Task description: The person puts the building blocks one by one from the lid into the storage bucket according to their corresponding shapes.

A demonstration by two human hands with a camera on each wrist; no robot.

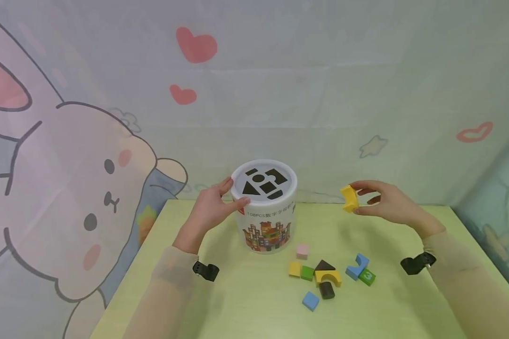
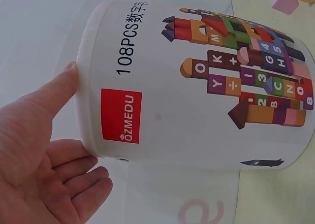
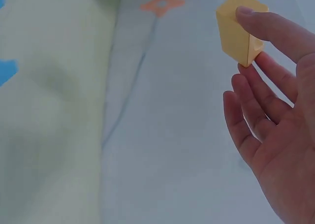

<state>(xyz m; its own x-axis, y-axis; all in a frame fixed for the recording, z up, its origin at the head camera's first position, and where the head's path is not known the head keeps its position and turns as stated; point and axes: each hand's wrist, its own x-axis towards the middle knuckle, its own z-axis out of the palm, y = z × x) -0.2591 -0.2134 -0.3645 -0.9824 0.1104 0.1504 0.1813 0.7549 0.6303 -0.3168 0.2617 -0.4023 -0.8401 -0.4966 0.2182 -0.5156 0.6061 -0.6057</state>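
"While the left hand (image 1: pixel 214 202) rests on the white cylindrical tub printed with toy-block artwork (image 1: pixel 265 221), how do its fingers lie?"

"Spread: the thumb touches the near side of the rim, and a finger touches it farther left. In the left wrist view, the other fingers bend loosely beside the edge."

"And the tub itself?"

"It stands upright on the pale yellow-green table (image 1: pixel 246 301), just right of the left hand and well apart from the right. Its round white lid with dark shaped openings (image 1: pixel 260 167) faces up."

"What about the right hand (image 1: pixel 386 202)?"

"It pinches a yellow notched block (image 1: pixel 353 198) between thumb and fingertips, above the table and to the right of the tub, not touching it."

"Which pieces lie nearest below that hand?"

"A blue block with a curved notch (image 1: pixel 354 271), beside a green block marked 3 (image 1: pixel 366 277). I can't tell whether they touch."

"And between the hands?"

"A small pink block (image 1: pixel 302 252) near the tub. Closer to the person come a yellow square block (image 1: pixel 294 269), a green square block (image 1: pixel 307 273), a dark triangular block (image 1: pixel 324 266) and a yellow arch block (image 1: pixel 327 273)."
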